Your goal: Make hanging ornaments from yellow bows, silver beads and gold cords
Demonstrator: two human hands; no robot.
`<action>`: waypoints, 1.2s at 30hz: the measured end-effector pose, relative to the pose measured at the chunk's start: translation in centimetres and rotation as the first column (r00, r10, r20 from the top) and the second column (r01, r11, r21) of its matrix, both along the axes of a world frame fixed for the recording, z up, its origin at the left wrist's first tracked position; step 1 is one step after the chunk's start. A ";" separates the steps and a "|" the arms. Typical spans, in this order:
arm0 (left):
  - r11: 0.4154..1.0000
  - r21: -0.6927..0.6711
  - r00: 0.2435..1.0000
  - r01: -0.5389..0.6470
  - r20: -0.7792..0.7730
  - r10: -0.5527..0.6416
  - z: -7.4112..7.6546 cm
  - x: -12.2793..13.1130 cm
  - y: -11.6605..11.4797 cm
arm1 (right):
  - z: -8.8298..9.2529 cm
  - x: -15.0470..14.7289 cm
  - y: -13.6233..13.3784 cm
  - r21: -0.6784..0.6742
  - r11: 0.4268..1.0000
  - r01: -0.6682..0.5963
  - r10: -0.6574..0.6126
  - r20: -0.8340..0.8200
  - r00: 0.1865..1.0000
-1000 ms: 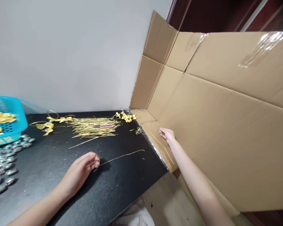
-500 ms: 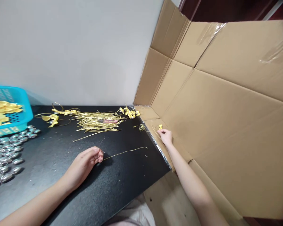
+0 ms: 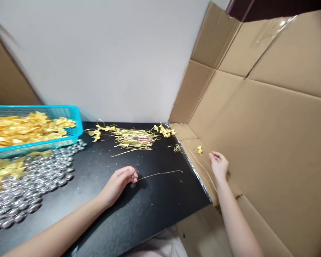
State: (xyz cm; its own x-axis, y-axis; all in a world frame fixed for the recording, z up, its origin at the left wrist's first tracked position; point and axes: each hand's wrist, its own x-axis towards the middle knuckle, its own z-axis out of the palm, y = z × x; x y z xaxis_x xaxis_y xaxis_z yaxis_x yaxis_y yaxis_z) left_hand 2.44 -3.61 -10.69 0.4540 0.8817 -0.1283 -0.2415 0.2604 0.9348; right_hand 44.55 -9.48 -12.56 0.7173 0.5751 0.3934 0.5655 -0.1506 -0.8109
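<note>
Pinching gold wire [image 3: 159, 174] in your left hand [image 3: 125, 177], right hand [image 3: 219, 165] seemingly empty just right of the yellow bow [image 3: 199, 149], you're likely between pieces, needing both hands on that wire.

A pale wall [image 3: 117, 64] is standing behind the black bench [image 3: 155, 203]. A tall, creased cardboard sheet [image 3: 273, 135] is closing off the right side, clear tape [image 3: 283, 23] glinting near its top edge. Above it, a dark red surface [image 3: 273, 8] is showing. A brown panel [image 3: 5, 75] is slanting down at far left.
</note>
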 end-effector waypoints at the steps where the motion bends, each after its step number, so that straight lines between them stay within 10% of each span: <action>1: 1.000 -0.007 1.000 0.008 0.004 -0.008 -0.1 0.0 0.1 | -0.1 0.6 -0.5 -0.038 0.999 0.000 0.001 0.025 1.000; 7: 1.000 -0.012 1.000 0.019 -0.008 -0.019 -0.5 -0.2 0.5 | 0.3 1.0 -2.2 -0.361 0.932 -0.040 0.134 0.239 0.962; 19: 1.000 -0.008 1.000 0.018 -0.022 -0.018 -0.8 -0.3 0.6 | 4.1 0.5 3.3 -0.767 0.640 -0.048 0.541 0.405 0.737; 36: 0.999 -0.042 1.000 0.013 -0.007 -0.014 -0.4 -0.1 0.4 | 5.3 1.9 2.7 -0.718 0.670 -0.186 0.577 0.346 0.740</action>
